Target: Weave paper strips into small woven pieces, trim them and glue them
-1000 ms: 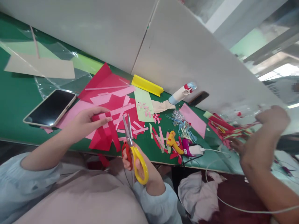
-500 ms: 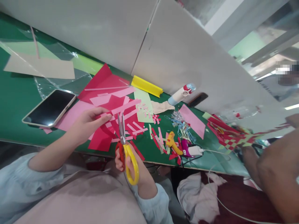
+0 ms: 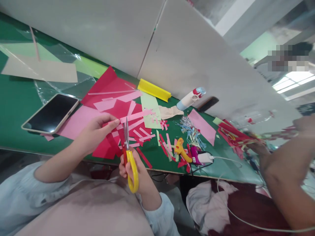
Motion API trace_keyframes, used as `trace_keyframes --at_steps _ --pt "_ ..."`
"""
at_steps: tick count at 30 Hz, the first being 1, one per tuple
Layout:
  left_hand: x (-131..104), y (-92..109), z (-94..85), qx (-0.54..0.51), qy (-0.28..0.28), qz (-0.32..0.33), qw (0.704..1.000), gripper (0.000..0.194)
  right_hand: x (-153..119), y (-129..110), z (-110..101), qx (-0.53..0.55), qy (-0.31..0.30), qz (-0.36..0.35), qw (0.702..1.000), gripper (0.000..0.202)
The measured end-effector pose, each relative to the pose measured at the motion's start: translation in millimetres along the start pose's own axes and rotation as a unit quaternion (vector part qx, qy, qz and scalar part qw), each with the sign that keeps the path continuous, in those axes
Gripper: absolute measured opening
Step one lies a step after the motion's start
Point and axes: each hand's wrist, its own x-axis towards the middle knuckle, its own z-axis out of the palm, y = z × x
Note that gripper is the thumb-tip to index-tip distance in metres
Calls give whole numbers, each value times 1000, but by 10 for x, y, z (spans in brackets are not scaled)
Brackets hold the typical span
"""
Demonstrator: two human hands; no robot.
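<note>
Between thumb and fingers, my left hand (image 3: 102, 127) pinches one end of a pink paper strip (image 3: 137, 115), whose other end points right over the pale green sheet (image 3: 150, 108). My right hand (image 3: 131, 167) grips scissors (image 3: 132, 172) with one yellow and one red handle loop. Their blades point away from me and lie across the strip close to my left fingertips, almost closed. Beneath are red paper sheets (image 3: 104, 151), a pink sheet (image 3: 75, 126) and several loose strips and small pieces of cut paper.
A phone (image 3: 50, 113) lies at left, near clear plastic. Along the grey partition (image 3: 197, 59) are a yellow angled piece (image 3: 154, 90), a bottle (image 3: 190, 99) and a dark phone (image 3: 208, 104). Right are a yellow glue gun (image 3: 182, 150), a cabled white plug (image 3: 205, 158) and another person's arm (image 3: 287, 170).
The scissor blades have swung closer together across the pink strip, and my right hand has shifted slightly left. The strip's far end has dropped a little. The other person's arm has moved.
</note>
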Motion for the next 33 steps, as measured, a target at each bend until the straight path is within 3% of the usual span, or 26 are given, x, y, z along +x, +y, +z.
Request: trace_keyframes --at_steps 4,12,33 --pt "5 0 21 -13 14 24 1000 29 30 38 57 21 10 -22 999 52" --pt "-45 52 144 -65 44 -8 997 34 76 132 81 5 66 -45 997 25" --pt "-101 -29 160 -75 57 -15 995 27 80 102 206 -36 117 -46 991 27"
